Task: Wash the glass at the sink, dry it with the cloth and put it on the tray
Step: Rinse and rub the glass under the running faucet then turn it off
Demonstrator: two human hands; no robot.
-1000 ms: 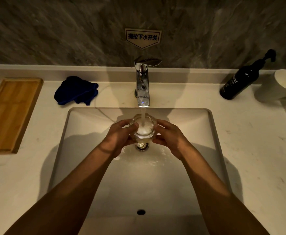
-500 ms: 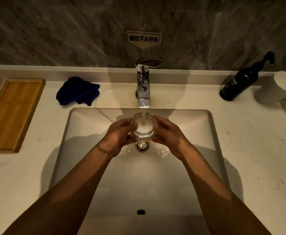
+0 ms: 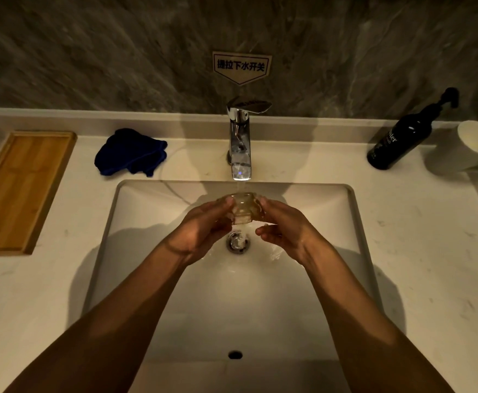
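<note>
Clear faceted glass (image 3: 242, 209), tipped on its side under the chrome faucet (image 3: 240, 143), base toward me; I see left hand (image 3: 203, 231) and right hand (image 3: 281, 225) gripping it.

dark pump bottle (image 3: 399, 143) & white mug (image 3: 470, 147) at counter's far right, wall sign (image 3: 241, 66) above.

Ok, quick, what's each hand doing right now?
Left hand: fingers curled round the glass under the running tap.
Right hand: also gripping the glass, from the other side.
</note>
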